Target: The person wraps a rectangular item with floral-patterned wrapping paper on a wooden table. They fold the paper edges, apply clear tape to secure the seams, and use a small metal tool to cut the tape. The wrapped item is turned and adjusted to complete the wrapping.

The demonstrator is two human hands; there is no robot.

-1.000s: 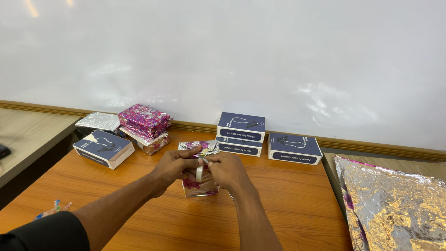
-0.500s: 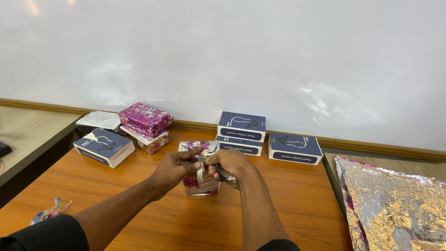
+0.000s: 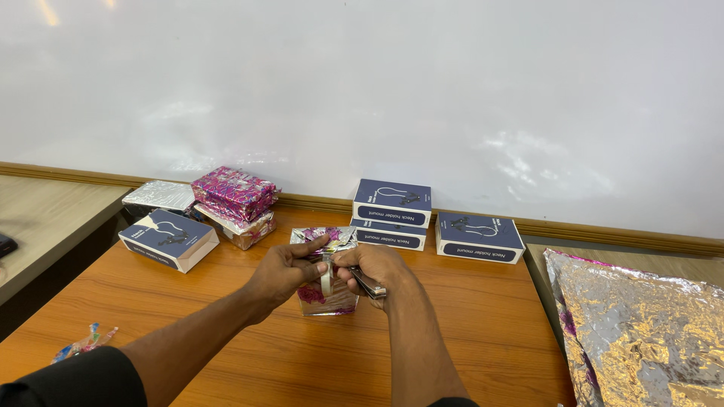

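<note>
Pinching a tape strip (image 3: pixel 326 277) between left hand (image 3: pixel 283 271) and right hand (image 3: pixel 375 270), directly over the foil-wrapped box (image 3: pixel 326 295) beneath them; right also grips a dark tool (image 3: pixel 369 284). Tape: light, limp, sticky; probably best held by its ends.

The small box half-wrapped in shiny pink-patterned foil (image 3: pixel 326 295) is partly covered by both hands; its top face cannot be made out. The slim dark object (image 3: pixel 369 285) under the right hand (image 3: pixel 373 267) is mostly concealed, kind undetermined. The large crinkled silver foil sheet (image 3: pixel 641 332) is cut off at the right and bottom edges. The small colourful scrap (image 3: pixel 81 345) at lower left is too small to identify.
</note>
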